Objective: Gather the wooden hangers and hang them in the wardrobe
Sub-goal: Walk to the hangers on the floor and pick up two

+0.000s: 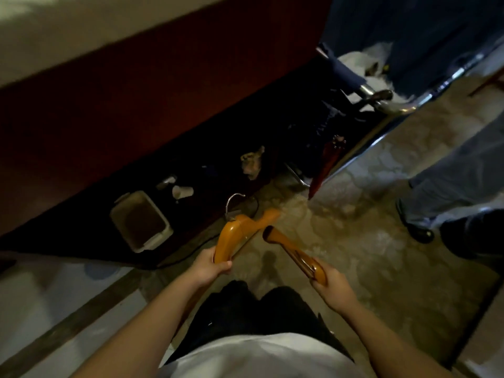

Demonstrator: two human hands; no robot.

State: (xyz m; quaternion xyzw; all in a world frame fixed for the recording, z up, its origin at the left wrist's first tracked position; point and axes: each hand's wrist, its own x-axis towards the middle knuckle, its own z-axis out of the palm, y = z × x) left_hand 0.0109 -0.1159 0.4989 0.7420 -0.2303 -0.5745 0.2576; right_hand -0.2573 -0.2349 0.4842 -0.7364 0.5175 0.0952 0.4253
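Our left hand (215,266) is clenched round the near arm-end of a hanger (240,230), whose glossy orange-brown body bends away ahead of the knuckles and carries a metal hook (233,201) at its far top, pointing off toward the dark recess beyond. To the right of it, close but apart as far as we can tell, a second hanger (293,255) lies in our right hand (331,286), which is closed round its near end so that the long arm juts forward and leftward from the fist; its hook is not visible to us. Both pieces look like thick, varnished wood, so we judge them stiff, fairly light and unlikely to break, though the lacquer may be slick under the fingers. Held by one tip as now, each acts as a lever and can swing or twist in the grip. For hanging we think it better to take hold at the middle, just under the hook, where the weight balances and the hook can be steered. No wardrobe rail shows clearly ahead of either hand.
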